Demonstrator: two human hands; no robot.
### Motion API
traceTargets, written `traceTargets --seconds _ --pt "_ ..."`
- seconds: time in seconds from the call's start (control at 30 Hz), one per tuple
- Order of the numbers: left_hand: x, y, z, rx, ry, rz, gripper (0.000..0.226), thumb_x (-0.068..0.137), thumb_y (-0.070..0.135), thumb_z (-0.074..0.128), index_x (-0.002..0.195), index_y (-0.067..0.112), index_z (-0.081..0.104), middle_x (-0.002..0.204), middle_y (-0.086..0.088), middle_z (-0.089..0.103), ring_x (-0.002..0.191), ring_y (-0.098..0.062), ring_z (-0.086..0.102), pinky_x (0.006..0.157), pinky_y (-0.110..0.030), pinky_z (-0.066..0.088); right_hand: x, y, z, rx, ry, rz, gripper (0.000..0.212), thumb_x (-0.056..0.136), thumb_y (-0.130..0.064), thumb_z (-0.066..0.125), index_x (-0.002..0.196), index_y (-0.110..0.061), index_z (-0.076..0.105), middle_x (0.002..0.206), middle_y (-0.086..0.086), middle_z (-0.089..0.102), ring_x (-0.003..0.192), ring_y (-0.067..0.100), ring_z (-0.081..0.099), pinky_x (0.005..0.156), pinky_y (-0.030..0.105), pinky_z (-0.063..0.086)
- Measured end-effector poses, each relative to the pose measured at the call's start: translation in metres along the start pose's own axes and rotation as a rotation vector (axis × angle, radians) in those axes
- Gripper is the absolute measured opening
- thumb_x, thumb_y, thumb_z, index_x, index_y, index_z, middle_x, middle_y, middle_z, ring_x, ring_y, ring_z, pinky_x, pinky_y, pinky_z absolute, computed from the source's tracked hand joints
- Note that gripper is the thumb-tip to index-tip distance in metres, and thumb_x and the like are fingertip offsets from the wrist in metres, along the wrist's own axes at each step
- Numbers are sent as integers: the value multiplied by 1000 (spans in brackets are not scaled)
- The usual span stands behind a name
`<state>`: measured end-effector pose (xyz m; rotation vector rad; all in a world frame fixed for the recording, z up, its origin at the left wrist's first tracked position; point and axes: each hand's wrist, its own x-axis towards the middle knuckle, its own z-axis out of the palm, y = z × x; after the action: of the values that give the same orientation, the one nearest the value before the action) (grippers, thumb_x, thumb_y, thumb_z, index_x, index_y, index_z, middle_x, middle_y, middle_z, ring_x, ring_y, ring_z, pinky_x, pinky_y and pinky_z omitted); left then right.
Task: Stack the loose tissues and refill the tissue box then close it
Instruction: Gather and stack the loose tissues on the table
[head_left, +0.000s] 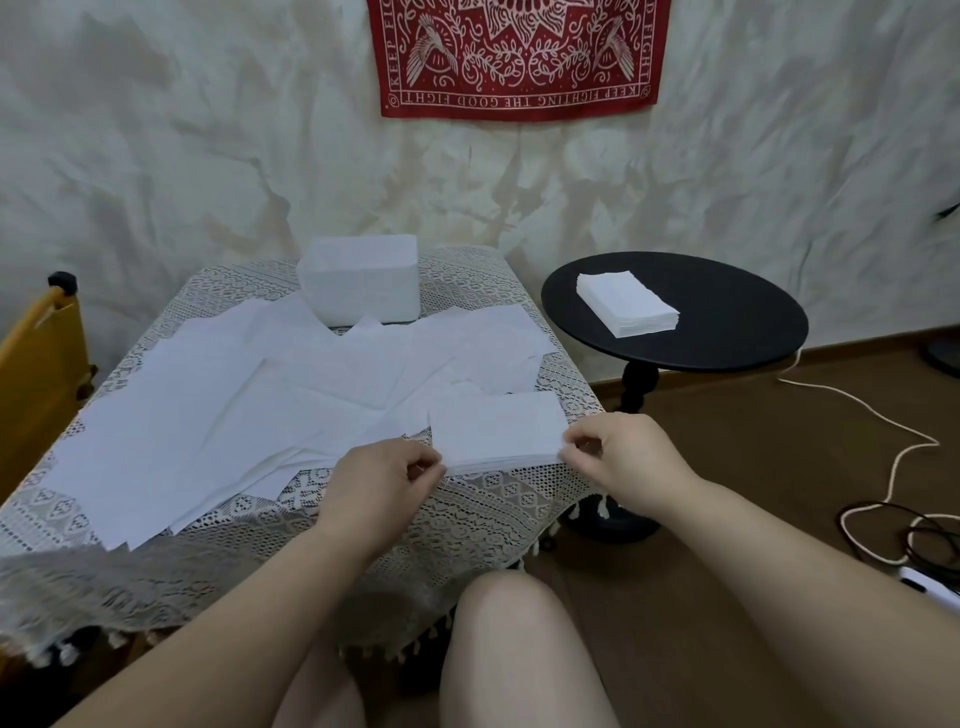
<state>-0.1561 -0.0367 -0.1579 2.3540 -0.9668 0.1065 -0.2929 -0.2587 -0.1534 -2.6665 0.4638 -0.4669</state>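
I sit at the worktop (519, 499), and the small stack of tissues (496, 431) lies near its front right corner, right between my two hands. The long side of the stack runs from left to right, so each short end points at one hand. My left hand (387, 475) pinches the left end with curled fingers, and my right hand (618, 452) pinches the right end the same way, so each grip is closed on the stack. Both hands are just as near to it. The tissue box (361, 283) stands at the far side of the worktop, straight ahead and a little left of the stack. I think the stack must go away from me and a bit left to reach the box. Many loose tissues (208, 410) lie flat to the left, touching the stack. Another neat pile (626, 304) sits on the round black table (737, 312), well apart on my right.
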Motion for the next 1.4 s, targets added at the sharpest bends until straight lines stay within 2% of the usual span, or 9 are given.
traceTargets --seconds 0.1,0.43,0.67,0.77,0.93,1.1,1.17,1.27,1.4 --pt "0 0 1 -2 -2 4 16 85 35 65 97 27 73 88 10 71 87 -9 63 79 -25 48 1 0 0 11 -21 22 17 84 -34 66 93 -20 69 82 -9 62 78 11 56 74 28 45" --pt "2 -2 4 7 -29 32 3 84 29 67 82 29 68 72 17 60 75 -5 58 71 -25 47 5 -1 -2 59 -26 84 6 83 -26 68 81 -22 72 82 -10 68 80 8 60 72 24 45" --pt "5 -4 9 -12 -12 80 12 85 36 65 95 30 68 95 18 51 85 -4 54 74 -23 40 1 2 1 8 11 17 16 79 -30 73 90 -19 70 87 -9 56 77 8 54 72 21 42" --pt "6 -4 11 -9 -26 80 1 84 31 67 85 30 67 93 18 51 84 -3 51 73 -21 36 0 2 1 15 8 18 15 81 -34 70 90 -22 67 86 -10 60 79 8 55 72 24 43" --pt "7 -2 12 -4 -32 97 15 83 25 67 75 31 57 86 16 54 81 -4 52 69 -20 36 0 0 0 68 7 60 7 85 -25 65 79 -23 67 76 -10 65 75 7 59 71 29 49" --pt "8 -2 12 22 -38 115 16 83 27 67 76 32 53 83 16 53 81 -5 51 68 -20 35 2 0 -1 65 22 84 4 85 -27 65 86 -24 67 78 -14 63 75 6 58 71 26 46" --pt "12 -2 11 39 -5 146 15 79 34 70 86 30 57 94 16 55 92 -8 51 75 -22 37 7 -1 -4 3 7 63 31 80 -40 69 106 -24 64 94 -15 58 89 6 53 78 23 41" --pt "27 0 9 61 -33 219 60 67 55 72 119 28 58 129 9 50 122 -12 40 99 -26 33 26 -5 -15 -105 -155 -10 90 64 -59 73 140 -27 38 137 -11 42 128 14 33 105 31 32" --pt "56 2 6 251 -266 242 120 46 89 41 147 28 22 155 7 17 143 -16 7 117 -35 13 60 -11 -17 -194 -386 -99 121 57 -60 79 150 -23 11 154 -6 19 141 19 8 116 36 16"
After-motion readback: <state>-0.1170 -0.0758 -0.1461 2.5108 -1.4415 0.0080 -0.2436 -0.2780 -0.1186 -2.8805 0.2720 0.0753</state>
